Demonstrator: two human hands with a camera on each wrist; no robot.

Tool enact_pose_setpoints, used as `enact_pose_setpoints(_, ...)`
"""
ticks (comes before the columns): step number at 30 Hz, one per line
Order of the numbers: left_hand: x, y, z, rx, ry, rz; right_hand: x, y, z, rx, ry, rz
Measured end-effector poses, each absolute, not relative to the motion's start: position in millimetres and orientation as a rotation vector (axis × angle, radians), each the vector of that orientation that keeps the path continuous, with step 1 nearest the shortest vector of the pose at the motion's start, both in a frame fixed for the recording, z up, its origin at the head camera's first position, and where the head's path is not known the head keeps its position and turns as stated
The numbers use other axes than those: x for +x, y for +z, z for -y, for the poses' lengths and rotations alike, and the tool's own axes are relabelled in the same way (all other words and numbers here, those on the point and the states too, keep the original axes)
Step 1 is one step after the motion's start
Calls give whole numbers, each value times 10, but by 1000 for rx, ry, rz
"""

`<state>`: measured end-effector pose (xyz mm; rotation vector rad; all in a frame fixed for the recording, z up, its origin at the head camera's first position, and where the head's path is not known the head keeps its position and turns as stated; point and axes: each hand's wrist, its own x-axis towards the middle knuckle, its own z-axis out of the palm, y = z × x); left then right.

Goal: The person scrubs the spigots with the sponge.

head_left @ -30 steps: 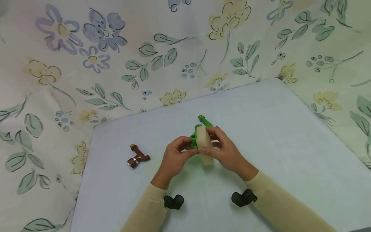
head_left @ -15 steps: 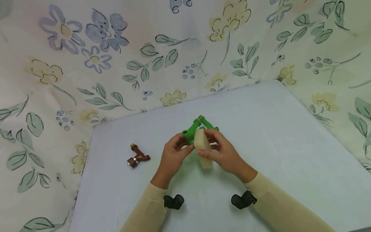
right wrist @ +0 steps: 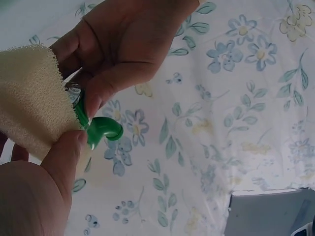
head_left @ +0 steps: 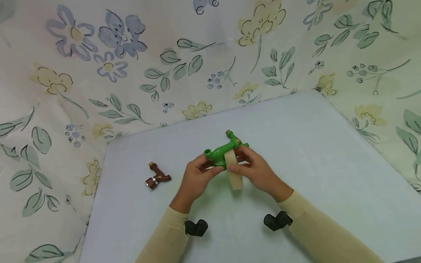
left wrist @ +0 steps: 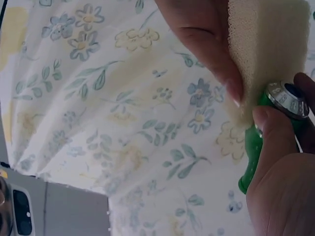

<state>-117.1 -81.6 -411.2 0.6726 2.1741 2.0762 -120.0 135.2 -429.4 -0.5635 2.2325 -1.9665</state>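
Green tap (head_left: 220,152) in left hand (head_left: 198,179), beside sponge (head_left: 235,180)

I see a bright green tap (head_left: 219,152) with a brass-coloured end; its knob (left wrist: 289,98) shows silver around dark blue. The sponge (head_left: 235,178) is plain cream. The second tap (head_left: 232,136) is also green, and the third tap (head_left: 159,176) is brown with silver and brass-coloured parts. My worktop (head_left: 312,153) reads pale bluish white; the floral cloth (head_left: 131,87) carries blue and yellow blooms and grey-green leaves on white.
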Motion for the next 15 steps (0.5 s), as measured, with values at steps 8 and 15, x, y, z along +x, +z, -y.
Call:
enact_pose_setpoints(8, -1172, -4109, 825, 702, 2086, -2119, -1184, -4175, -1377, -494, -1942, -2231)
enact_pose_setpoints(15, -1196, -4131, 809, 672, 2128, -2134, -1161, -4213, -1350, -554, -1986, -2191)
